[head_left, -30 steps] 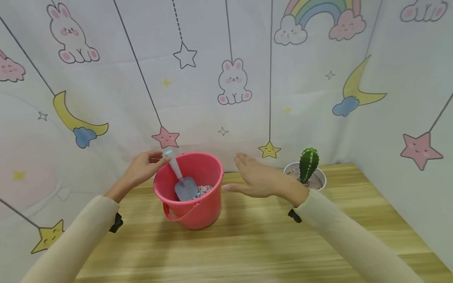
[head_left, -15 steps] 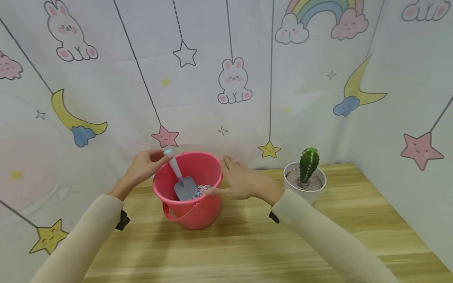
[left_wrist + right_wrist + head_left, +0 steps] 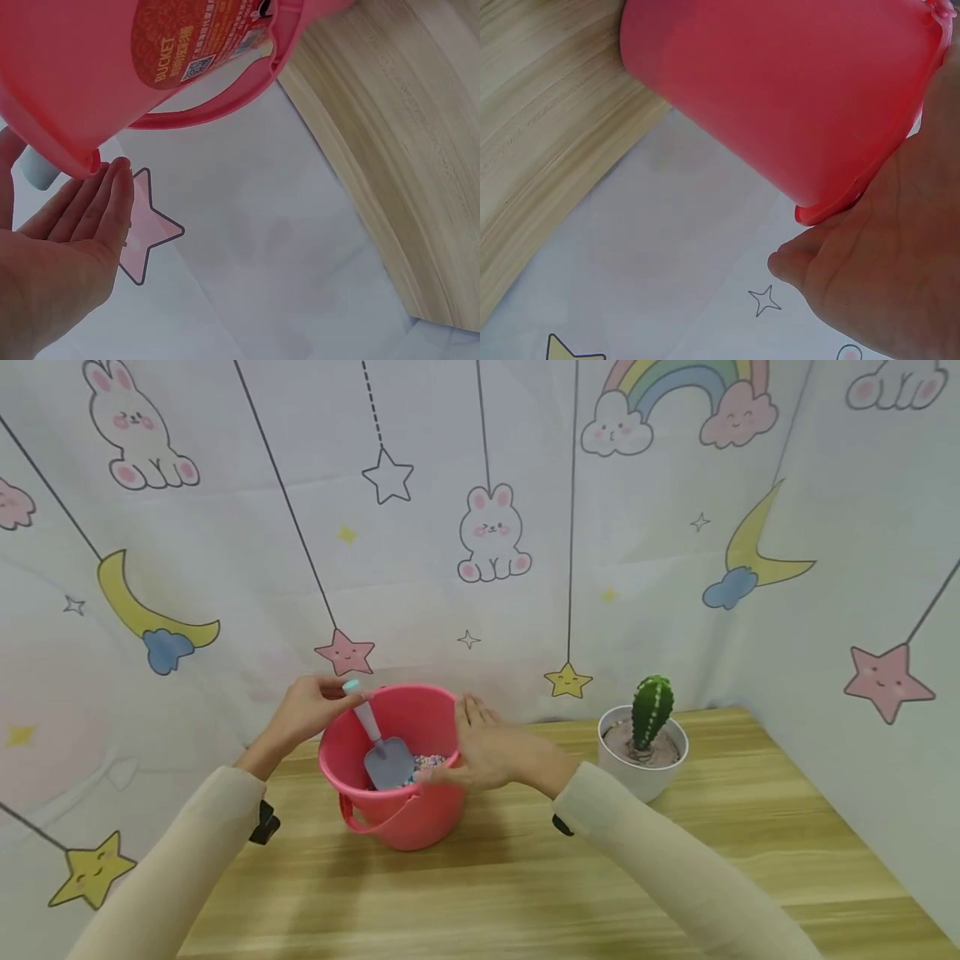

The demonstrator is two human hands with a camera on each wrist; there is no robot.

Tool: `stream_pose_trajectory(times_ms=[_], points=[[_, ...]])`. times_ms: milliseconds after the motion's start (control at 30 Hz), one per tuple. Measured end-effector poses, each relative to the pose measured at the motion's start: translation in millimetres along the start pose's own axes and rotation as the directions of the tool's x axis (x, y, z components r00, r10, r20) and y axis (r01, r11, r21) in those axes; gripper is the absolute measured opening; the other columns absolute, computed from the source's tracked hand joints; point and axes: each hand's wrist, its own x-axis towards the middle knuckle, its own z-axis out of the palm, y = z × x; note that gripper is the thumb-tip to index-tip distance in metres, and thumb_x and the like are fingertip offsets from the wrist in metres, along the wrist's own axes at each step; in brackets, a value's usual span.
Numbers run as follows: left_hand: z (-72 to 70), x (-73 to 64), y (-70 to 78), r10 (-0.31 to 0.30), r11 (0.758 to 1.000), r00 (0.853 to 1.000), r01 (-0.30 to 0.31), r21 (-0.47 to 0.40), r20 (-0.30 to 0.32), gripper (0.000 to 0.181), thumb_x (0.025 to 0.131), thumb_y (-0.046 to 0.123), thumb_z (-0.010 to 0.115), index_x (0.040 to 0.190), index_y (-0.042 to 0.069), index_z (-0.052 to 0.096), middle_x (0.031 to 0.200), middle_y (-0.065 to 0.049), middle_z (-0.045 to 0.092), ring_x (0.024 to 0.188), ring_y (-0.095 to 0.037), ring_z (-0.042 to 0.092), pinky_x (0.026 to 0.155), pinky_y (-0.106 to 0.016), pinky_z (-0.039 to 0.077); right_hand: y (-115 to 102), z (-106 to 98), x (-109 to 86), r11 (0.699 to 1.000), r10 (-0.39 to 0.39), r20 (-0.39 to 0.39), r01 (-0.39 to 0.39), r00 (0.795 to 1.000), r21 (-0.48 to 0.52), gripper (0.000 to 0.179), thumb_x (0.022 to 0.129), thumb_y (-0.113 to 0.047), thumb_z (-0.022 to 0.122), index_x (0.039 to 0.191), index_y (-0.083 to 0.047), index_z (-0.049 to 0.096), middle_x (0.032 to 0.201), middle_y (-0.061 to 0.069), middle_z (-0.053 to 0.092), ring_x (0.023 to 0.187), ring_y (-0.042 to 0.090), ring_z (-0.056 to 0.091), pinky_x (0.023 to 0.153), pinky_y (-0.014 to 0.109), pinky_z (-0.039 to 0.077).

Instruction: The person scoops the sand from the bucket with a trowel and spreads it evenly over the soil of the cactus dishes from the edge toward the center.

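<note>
A pink bucket [image 3: 420, 818] stands upright on the wooden table, with small multicoloured beads [image 3: 431, 763] inside. A toy shovel [image 3: 389, 762] leans in it, its grey blade on the beads and its pale handle rising past the back left rim. My left hand [image 3: 303, 714] pinches the top of that handle between thumb and fingers; in the left wrist view the handle's end [image 3: 39, 169] shows between them, fingertips right at the rim. My right hand [image 3: 495, 752] lies against the bucket's right side, fingers straight along the rim, thumb across its front. The right thumb is hidden in the right wrist view.
A white pot [image 3: 637, 777] with a green cactus [image 3: 652, 712] stands right of the bucket, near the back of the table [image 3: 570, 893]. Behind the table hangs a white cloth [image 3: 420, 585] printed with bunnies, stars and moons. The bucket's handle [image 3: 375, 822] hangs down in front.
My right hand has moved left from beside the bucket onto its right rim, uncovering the cactus pot. The left hand and the shovel have kept their place at the bucket.
</note>
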Motion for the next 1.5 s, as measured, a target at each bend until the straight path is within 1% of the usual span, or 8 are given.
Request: stream_pose_trajectory(times_ms=[200,400,533,833,967,1133,1333,1500], points=[[-1.0,3.3,11.0,0.003,1.000,0.999,-0.002,0.017,-0.053,0.051,0.098,0.044,0.074,0.126,0.001,0.073,0.119,-0.023,0.075,0.101,-0.033,0.075,0.081,-0.034,0.068,-1.8,-0.9,0.9,0.999,-0.001,-0.030,-0.001,1.000,-0.040,0.135,0.082,-0.095,0.046,0.168,-0.003,-0.002,0.178,0.019,-0.001,0.167,0.039,0.003,0.136,0.048,0.021],[-2.2,1.4,16.5,-0.018,1.000,0.997,0.020,0.021,-0.072,0.048,0.097,0.041,0.076,0.122,-0.001,0.075,0.108,-0.022,0.078,0.086,-0.024,0.075,0.070,-0.023,0.062,-3.0,0.6,1.6,1.000,-0.001,-0.040,0.000,0.999,-0.025,0.134,0.083,-0.094,0.048,0.168,-0.004,-0.003,0.178,0.018,0.000,0.167,0.037,0.005,0.134,0.048,0.025],[-1.2,-4.1,18.6,-0.006,0.999,0.997,0.010,0.050,-0.075,0.046,0.098,0.037,0.075,0.121,-0.002,0.075,0.107,-0.022,0.078,0.088,-0.027,0.075,0.071,-0.025,0.063,-3.5,3.2,1.2,1.000,-0.007,-0.042,0.007,0.999,0.004,0.135,0.082,-0.093,0.050,0.168,-0.005,-0.002,0.179,0.016,0.000,0.167,0.037,0.005,0.133,0.049,0.030],[0.8,-23.3,28.8,0.061,0.991,0.992,-0.046,0.128,-0.114,0.043,0.095,0.033,0.079,0.121,-0.001,0.075,0.108,-0.022,0.078,0.094,-0.035,0.076,0.076,-0.038,0.069,-3.2,6.3,2.4,0.999,-0.019,-0.055,0.022,0.998,0.045,0.136,0.080,-0.094,0.054,0.169,-0.005,0.001,0.178,0.017,0.001,0.167,0.037,0.006,0.124,0.053,0.044],[3.3,-26.7,33.6,0.055,0.995,0.993,-0.046,0.091,-0.101,0.042,0.094,0.032,0.081,0.120,-0.001,0.076,0.108,-0.021,0.079,0.097,-0.036,0.077,0.077,-0.038,0.069,-3.5,7.3,2.1,0.998,-0.010,-0.051,0.014,0.999,0.063,0.136,0.080,-0.092,0.056,0.169,-0.006,0.001,0.179,0.015,0.001,0.167,0.036,0.006,0.123,0.052,0.046],[8.5,-21.6,35.5,0.037,0.999,0.997,-0.037,0.007,-0.065,0.043,0.095,0.032,0.080,0.122,0.000,0.075,0.110,-0.020,0.079,0.099,-0.034,0.078,0.081,-0.037,0.069,-2.5,7.8,0.8,0.998,-0.007,-0.049,0.010,0.999,0.069,0.134,0.081,-0.090,0.057,0.169,-0.007,0.000,0.179,0.014,0.001,0.167,0.036,0.006,0.122,0.052,0.047],[13.8,-14.8,31.8,-0.022,0.992,1.000,0.022,-0.123,-0.001,0.046,0.098,0.039,0.076,0.128,0.005,0.072,0.117,-0.019,0.077,0.099,-0.030,0.079,0.089,-0.042,0.068,-0.2,6.8,-0.3,0.996,-0.014,-0.048,0.018,0.999,0.083,0.134,0.082,-0.090,0.056,0.169,-0.006,-0.002,0.179,0.014,0.000,0.167,0.036,0.005,0.124,0.052,0.045],[16.7,-10.8,31.9,-0.053,0.987,0.999,0.054,-0.150,0.012,0.047,0.101,0.040,0.072,0.133,0.007,0.070,0.120,-0.019,0.077,0.100,-0.029,0.080,0.097,-0.044,0.065,0.3,7.3,-0.3,0.996,-0.011,-0.045,0.015,0.999,0.086,0.135,0.081,-0.091,0.056,0.169,-0.005,-0.002,0.179,0.015,0.000,0.167,0.035,0.005,0.124,0.051,0.044]])
